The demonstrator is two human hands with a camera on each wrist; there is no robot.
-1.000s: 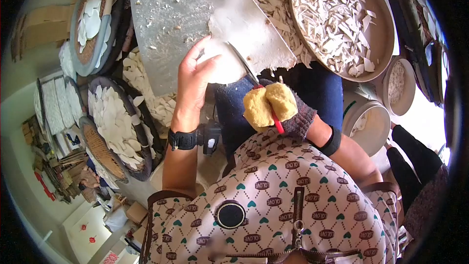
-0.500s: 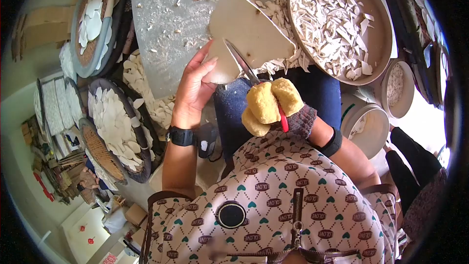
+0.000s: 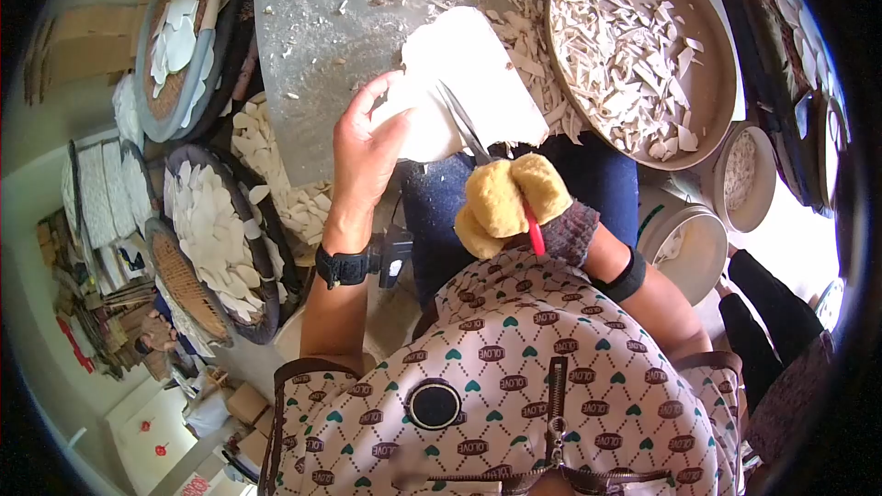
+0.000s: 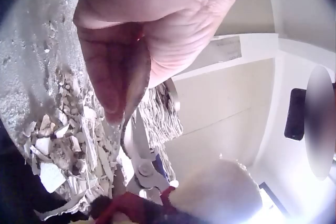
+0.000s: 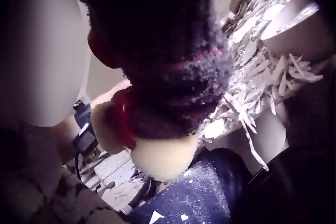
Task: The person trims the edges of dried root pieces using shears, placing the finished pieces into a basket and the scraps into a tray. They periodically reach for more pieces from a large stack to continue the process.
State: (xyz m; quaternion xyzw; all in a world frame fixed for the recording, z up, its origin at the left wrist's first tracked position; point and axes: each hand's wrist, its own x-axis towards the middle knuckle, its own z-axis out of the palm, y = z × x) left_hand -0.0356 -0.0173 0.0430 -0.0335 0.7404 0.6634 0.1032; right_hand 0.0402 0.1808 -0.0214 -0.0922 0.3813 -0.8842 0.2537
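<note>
My left hand [image 3: 367,142] pinches the near left edge of a flat, pale sheet [image 3: 487,64] between thumb and fingers. The sheet stands over the front of the table, with one rough edge. My right hand [image 3: 514,202] wears a dark knitted glove with thick yellow padding on the fingers. It grips scissors [image 3: 467,124] by their red handles, and one blade lies over the face of the sheet. In the left wrist view, the scissors' pivot [image 4: 146,168] shows just below the thumb and the sheet's edge. In the right wrist view, the glove [image 5: 173,87] hides the blades.
The grey table [image 3: 303,46] is strewn with pale scraps. A round tray [image 3: 712,119] of chips stands at its right. Buckets [image 3: 694,262] stand below that tray. Baskets [image 3: 156,248] of pale flat pieces line the left. Another person's legs [image 3: 767,294] show at right.
My left hand has turned the sheet, bringing its far edge nearer and its face from beige to bright white. The right hand with the scissors has shifted only slightly.
</note>
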